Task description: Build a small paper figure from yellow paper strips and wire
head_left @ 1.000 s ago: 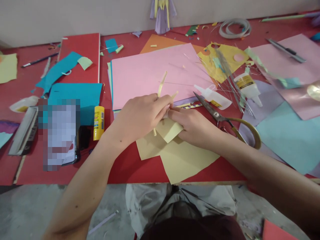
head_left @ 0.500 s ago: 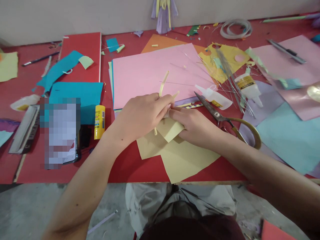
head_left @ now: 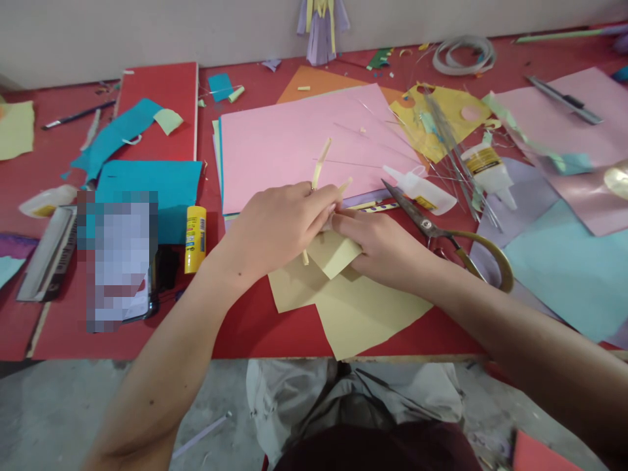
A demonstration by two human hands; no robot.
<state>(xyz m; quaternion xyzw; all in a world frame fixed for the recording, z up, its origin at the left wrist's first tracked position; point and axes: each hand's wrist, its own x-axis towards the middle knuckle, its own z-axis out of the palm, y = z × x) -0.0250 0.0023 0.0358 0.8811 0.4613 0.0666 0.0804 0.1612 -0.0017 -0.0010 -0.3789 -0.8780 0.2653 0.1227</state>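
Note:
My left hand (head_left: pixel 277 226) and my right hand (head_left: pixel 383 245) meet fingertip to fingertip above the red table (head_left: pixel 255 327). Both are pinched on thin pale yellow paper strips (head_left: pixel 320 163) that stick up between them. A folded pale yellow paper piece (head_left: pixel 336 254) hangs under my fingers. Beneath lies a larger pale yellow sheet (head_left: pixel 353 311) near the table's front edge. A big pink sheet (head_left: pixel 294 140) lies just beyond my hands.
Scissors with gold handles (head_left: pixel 451 239) lie right of my right hand. Two white glue bottles (head_left: pixel 424 191) and thin wires sit behind them. A yellow glue stick (head_left: pixel 195 239), teal paper (head_left: pixel 161 190) and a phone are on the left. Coloured sheets cover the right side.
Nothing in the scene has moved; both hands stay pinched on the strips in the same spot.

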